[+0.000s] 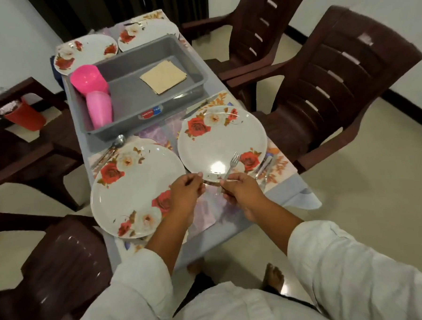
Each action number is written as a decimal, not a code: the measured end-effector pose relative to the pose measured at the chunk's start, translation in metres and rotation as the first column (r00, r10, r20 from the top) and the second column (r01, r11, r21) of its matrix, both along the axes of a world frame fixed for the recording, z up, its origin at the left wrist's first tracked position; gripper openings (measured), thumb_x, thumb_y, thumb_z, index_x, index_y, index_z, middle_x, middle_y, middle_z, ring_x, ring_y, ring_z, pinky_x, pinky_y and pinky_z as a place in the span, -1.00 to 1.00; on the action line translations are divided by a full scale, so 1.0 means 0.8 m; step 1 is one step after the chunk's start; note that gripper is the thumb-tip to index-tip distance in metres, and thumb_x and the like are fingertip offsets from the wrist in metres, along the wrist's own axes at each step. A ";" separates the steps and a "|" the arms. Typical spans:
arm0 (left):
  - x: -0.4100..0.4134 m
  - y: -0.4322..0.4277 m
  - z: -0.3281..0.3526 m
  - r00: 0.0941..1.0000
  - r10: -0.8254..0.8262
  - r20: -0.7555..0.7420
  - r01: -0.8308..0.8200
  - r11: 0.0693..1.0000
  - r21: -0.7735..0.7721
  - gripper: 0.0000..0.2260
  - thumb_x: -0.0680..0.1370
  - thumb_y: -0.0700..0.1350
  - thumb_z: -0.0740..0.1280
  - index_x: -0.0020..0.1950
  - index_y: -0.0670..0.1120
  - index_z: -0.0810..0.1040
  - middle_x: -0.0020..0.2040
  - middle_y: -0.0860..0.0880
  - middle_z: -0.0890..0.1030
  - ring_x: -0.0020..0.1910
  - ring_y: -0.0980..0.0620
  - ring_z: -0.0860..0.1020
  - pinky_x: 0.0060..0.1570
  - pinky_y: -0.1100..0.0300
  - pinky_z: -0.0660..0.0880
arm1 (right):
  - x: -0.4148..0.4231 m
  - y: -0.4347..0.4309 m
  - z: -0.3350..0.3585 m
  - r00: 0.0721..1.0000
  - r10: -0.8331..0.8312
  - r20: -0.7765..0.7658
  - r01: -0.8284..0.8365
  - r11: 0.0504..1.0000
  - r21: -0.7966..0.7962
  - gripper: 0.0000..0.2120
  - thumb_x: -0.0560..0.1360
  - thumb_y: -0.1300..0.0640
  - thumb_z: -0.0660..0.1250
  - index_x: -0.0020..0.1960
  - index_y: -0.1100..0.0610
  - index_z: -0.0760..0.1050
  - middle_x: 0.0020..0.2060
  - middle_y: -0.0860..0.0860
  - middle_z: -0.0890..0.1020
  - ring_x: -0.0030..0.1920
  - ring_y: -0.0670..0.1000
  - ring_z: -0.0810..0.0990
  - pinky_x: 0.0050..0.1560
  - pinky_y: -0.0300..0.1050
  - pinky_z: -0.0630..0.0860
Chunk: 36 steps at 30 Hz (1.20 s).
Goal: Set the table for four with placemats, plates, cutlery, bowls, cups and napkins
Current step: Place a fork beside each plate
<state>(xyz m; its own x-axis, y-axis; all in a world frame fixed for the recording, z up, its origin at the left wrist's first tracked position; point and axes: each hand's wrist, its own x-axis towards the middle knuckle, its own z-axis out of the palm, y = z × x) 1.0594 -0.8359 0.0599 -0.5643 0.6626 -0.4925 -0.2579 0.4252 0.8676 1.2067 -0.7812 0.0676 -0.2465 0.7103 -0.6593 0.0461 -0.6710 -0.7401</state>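
My right hand (241, 192) grips a fork (231, 167) by its handle, tines up, over the near edge of the right floral plate (221, 135). Just left of it, my left hand (186, 194) has curled fingers that pinch a thin metal piece (211, 182), apparently a knife, lying across the gap between the two near plates. The left floral plate (133, 188) sits on a floral placemat (100, 160) with a spoon (117, 142) beside it. Cutlery (266, 164) lies right of the right plate. Two more plates (84, 52) (147, 32) stand at the far end.
A grey bin (138, 107) in the table's middle holds two pink cups (89, 78) (99, 112) and folded beige napkins (163, 76). Brown plastic chairs stand on the right (335, 80) and the near left (51, 266). A red bucket (24, 115) sits on the left.
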 end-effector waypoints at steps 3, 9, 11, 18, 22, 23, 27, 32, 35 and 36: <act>0.062 -0.014 -0.001 0.999 0.031 0.038 -0.029 0.998 -0.053 -0.86 0.59 -0.20 0.37 -0.14 -0.22 0.61 -0.31 -0.13 0.52 -0.27 -0.05 0.43 -0.21 0.17 0.46 | 0.061 0.000 -0.002 0.996 0.093 -0.006 -0.093 0.996 -0.002 -0.87 0.54 0.25 0.46 0.04 0.11 0.57 -0.22 0.14 0.66 -0.26 0.01 0.59 -0.14 -0.12 0.66; 0.125 -0.043 0.003 0.988 0.141 0.055 -0.135 0.986 -0.101 -0.90 0.60 -0.21 0.37 -0.07 -0.19 0.66 -0.23 -0.14 0.63 -0.19 -0.04 0.58 0.00 0.11 0.62 | 0.104 -0.006 -0.011 0.972 0.236 -0.013 -0.236 0.972 -0.003 -0.82 0.54 0.25 0.45 0.13 0.19 0.57 -0.26 0.14 0.63 -0.27 0.05 0.55 -0.17 -0.11 0.58; 0.130 -0.052 0.006 0.985 0.158 0.068 -0.150 0.983 -0.104 -0.90 0.60 -0.21 0.38 -0.06 -0.20 0.66 -0.21 -0.16 0.64 -0.18 -0.04 0.58 0.07 0.07 0.61 | 0.098 -0.013 -0.009 0.962 0.270 -0.040 -0.270 0.963 0.013 -0.82 0.54 0.26 0.45 0.13 0.22 0.57 -0.25 0.15 0.62 -0.28 0.02 0.55 -0.21 -0.15 0.58; 0.123 -0.091 0.023 0.975 0.224 0.006 -0.222 0.969 -0.108 -0.86 0.60 -0.18 0.37 -0.04 -0.24 0.67 -0.26 -0.11 0.64 -0.26 0.01 0.56 -0.10 0.20 0.59 | 0.068 -0.032 0.001 0.905 0.414 -0.096 -0.415 0.910 0.018 -0.91 0.59 0.25 0.39 0.08 0.23 0.59 -0.25 0.15 0.59 -0.22 0.05 0.54 -0.13 -0.15 0.61; 0.114 -0.116 0.027 0.966 0.260 0.006 -0.259 0.963 -0.081 -0.84 0.61 -0.16 0.37 -0.12 -0.21 0.64 -0.31 -0.09 0.58 -0.25 -0.03 0.50 -0.05 0.11 0.58 | 0.044 -0.046 0.010 0.898 0.428 -0.104 -0.432 0.902 -0.018 -0.89 0.59 0.25 0.39 0.11 0.21 0.60 -0.18 0.14 0.68 -0.22 -0.01 0.65 -0.19 -0.21 0.63; 0.111 -0.125 0.030 0.963 0.271 0.008 -0.270 0.960 -0.073 -0.83 0.61 -0.15 0.37 -0.11 -0.22 0.65 -0.30 -0.10 0.60 -0.24 -0.04 0.52 -0.02 0.11 0.59 | 0.037 -0.051 0.013 0.892 0.439 -0.107 -0.444 0.896 -0.023 -0.90 0.60 0.25 0.38 0.11 0.19 0.60 -0.14 0.16 0.70 -0.19 -0.01 0.67 -0.17 -0.21 0.64; 0.102 -0.166 0.036 0.941 0.337 0.034 -0.336 0.941 -0.044 -0.84 0.59 -0.09 0.42 0.00 -0.18 0.70 -0.08 -0.18 0.71 -0.11 -0.05 0.67 0.09 0.07 0.64 | 0.010 -0.082 0.017 0.872 0.463 -0.157 -0.476 0.878 -0.050 -0.89 0.59 0.23 0.40 0.10 0.23 0.61 -0.04 0.20 0.73 -0.09 0.04 0.72 -0.12 -0.19 0.64; 0.080 -0.219 0.040 0.938 0.346 0.015 -0.345 0.938 -0.040 -0.86 0.60 -0.11 0.40 0.04 -0.16 0.70 -0.13 -0.11 0.72 -0.18 0.03 0.64 -0.12 0.24 0.58 | -0.020 -0.131 0.011 0.855 0.500 -0.139 -0.508 0.861 -0.028 -0.90 0.59 0.21 0.41 0.08 0.20 0.64 -0.10 0.14 0.75 -0.02 0.07 0.74 -0.04 -0.14 0.66; 0.059 -0.252 0.040 0.949 0.313 0.025 -0.312 0.949 -0.036 -0.89 0.59 -0.17 0.41 0.04 -0.17 0.71 -0.19 -0.10 0.69 -0.21 0.04 0.61 -0.14 0.26 0.56 | -0.037 -0.163 0.016 0.860 0.496 -0.123 -0.503 0.864 -0.028 -0.92 0.58 0.24 0.40 0.06 0.21 0.64 -0.11 0.16 0.74 -0.06 0.04 0.74 -0.08 -0.15 0.66; 0.048 -0.265 0.039 0.953 0.299 0.037 -0.298 0.954 -0.029 -0.89 0.58 -0.17 0.43 0.05 -0.16 0.71 -0.16 -0.10 0.70 -0.19 0.02 0.62 -0.10 0.23 0.58 | -0.045 -0.176 0.018 0.860 0.496 -0.119 -0.502 0.865 -0.018 -0.93 0.58 0.25 0.40 0.05 0.21 0.64 -0.12 0.16 0.74 -0.08 0.02 0.74 -0.12 -0.16 0.64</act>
